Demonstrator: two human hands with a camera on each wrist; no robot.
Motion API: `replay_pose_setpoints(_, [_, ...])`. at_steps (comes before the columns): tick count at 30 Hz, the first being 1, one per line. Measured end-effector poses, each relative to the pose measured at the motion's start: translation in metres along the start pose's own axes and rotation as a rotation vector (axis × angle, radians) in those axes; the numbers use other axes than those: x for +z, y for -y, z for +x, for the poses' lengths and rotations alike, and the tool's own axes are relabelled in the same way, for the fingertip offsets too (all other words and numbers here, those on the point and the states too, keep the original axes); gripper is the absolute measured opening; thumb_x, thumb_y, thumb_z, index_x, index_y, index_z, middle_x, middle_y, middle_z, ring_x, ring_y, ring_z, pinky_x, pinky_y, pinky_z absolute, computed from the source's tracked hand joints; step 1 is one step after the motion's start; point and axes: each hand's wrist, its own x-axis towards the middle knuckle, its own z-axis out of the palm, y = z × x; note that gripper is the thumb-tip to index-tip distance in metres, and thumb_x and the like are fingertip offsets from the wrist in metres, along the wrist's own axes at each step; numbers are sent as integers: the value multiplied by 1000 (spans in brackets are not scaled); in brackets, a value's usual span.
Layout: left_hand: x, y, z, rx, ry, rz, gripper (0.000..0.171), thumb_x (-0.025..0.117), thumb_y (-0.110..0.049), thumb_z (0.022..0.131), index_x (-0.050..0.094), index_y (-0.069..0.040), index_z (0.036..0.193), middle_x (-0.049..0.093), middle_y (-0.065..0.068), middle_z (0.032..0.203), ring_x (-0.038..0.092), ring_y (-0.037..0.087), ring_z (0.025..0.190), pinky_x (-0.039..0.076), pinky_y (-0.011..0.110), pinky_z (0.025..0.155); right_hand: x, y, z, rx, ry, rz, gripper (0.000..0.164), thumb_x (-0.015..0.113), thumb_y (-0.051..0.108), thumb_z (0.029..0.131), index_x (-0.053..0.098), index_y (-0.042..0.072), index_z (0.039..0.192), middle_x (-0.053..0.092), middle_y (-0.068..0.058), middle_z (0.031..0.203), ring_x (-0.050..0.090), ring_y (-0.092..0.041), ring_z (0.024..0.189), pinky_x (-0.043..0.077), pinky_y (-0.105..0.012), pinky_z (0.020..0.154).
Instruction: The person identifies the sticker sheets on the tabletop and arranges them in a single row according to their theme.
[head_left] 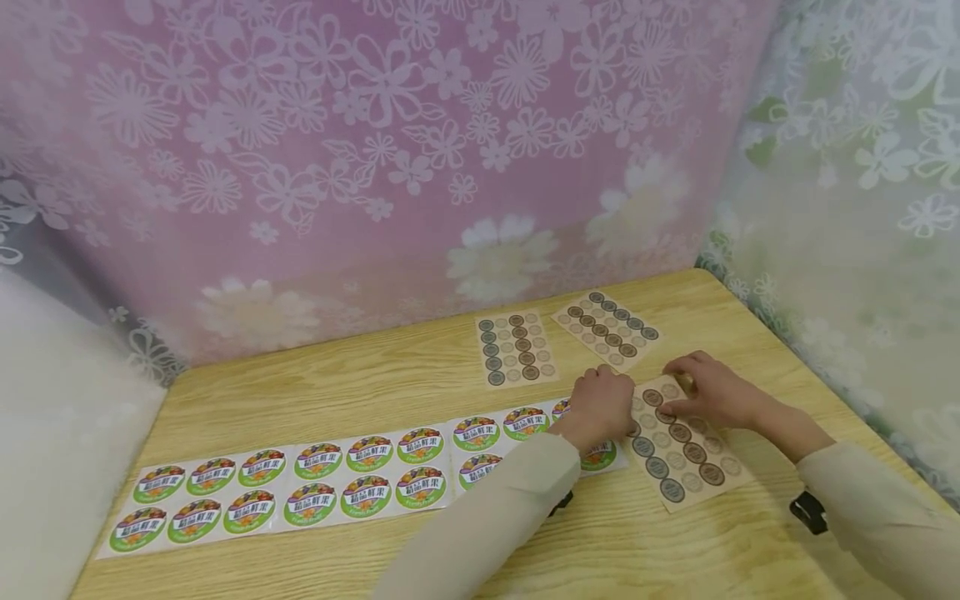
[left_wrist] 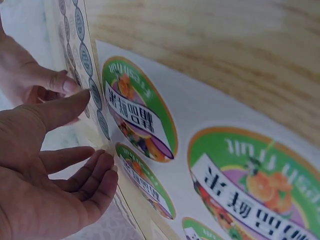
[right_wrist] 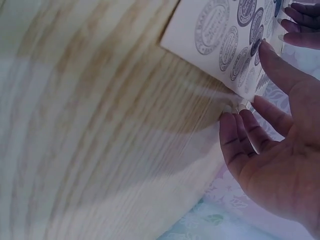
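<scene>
A tan sheet of round stickers [head_left: 686, 454], with rows of brown, pale and dark grey circles, lies at the right of the table between both hands. My left hand [head_left: 602, 402] holds its left edge near the far corner. In the left wrist view, the left thumb [left_wrist: 75, 106] reaches over the sheet and the curled fingers [left_wrist: 95, 182] sit at its edge. My right hand [head_left: 712, 390] holds the far right edge, thumb on the printed face; in the right wrist view the fingers [right_wrist: 257, 135] are bent at the corner. The left hand partly covers the fruit-label strip [head_left: 285, 533].
Two more tan sticker sheets, one straight [head_left: 506, 354] and one slanted [head_left: 615, 360], lie toward the back of the wooden table [head_left: 315, 392]. Floral curtains hang close behind the table [head_left: 352, 167] and on its right [head_left: 855, 208]. The strip's right end lies against the held sheet.
</scene>
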Motion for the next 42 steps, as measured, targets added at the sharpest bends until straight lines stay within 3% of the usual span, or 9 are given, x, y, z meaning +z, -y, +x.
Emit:
replay_pose_setpoints(8, [0, 5, 5, -74, 35, -122, 31, 79, -49, 74, 64, -23, 81, 53, -1, 90, 47, 15, 82, 43, 31, 78, 0, 2, 0, 54, 17, 134, 53, 76, 24, 84, 48, -6, 116, 55, -13, 96, 53, -19, 77, 45, -36, 65])
replay_pose_setpoints(12, [2, 6, 6, -73, 21, -132, 34, 78, -52, 73, 62, -23, 77, 49, -1, 91, 43, 16, 81, 42, 31, 77, 1, 1, -2, 96, -10, 110, 41, 70, 17, 88, 49, -4, 116, 55, -9, 91, 52, -18, 74, 44, -35, 64])
replay_pose_setpoints(17, [7, 7, 7, -67, -5, -170, 39, 80, -51, 72, 62, -25, 93, 49, -5, 92, 43, 13, 82, 41, 30, 77, 2, -3, -6, 124, -35, 100, 30, 64, 11, 92, 53, -2, 116, 56, -7, 92, 56, -19, 78, 46, -36, 65])
replay_pose_setpoints(22, [9, 6, 10, -35, -32, -202, 46, 81, -45, 73, 58, -25, 107, 60, -9, 91, 53, 10, 76, 43, 28, 72, 1, -5, -8, 127, -48, 104, 30, 65, 13, 92, 55, 0, 117, 58, -8, 93, 58, -20, 81, 47, -37, 66])
replay_pose_setpoints(28, [4, 10, 12, 0, -40, -246, 34, 68, -22, 86, 63, -25, 120, 66, -11, 105, 61, 7, 82, 47, 24, 69, 0, -6, -7, 124, -59, 106, 31, 66, 14, 92, 56, 0, 118, 58, -8, 94, 59, -21, 83, 47, -37, 67])
replay_pose_setpoints(36, [1, 21, 20, -11, -55, -285, 33, 62, -13, 90, 65, -21, 122, 65, -8, 113, 62, 8, 89, 47, 20, 65, 2, -4, 5, 144, -55, 96, 30, 65, 12, 91, 58, -1, 117, 58, -9, 93, 59, -22, 82, 46, -39, 68])
replay_pose_setpoints(42, [3, 25, 27, -7, -82, -249, 27, 64, -12, 87, 71, -19, 112, 67, -8, 102, 58, 6, 75, 44, 19, 59, 3, -4, 13, 154, -56, 103, 31, 62, 13, 92, 59, -3, 118, 61, -13, 99, 60, -25, 85, 48, -41, 71])
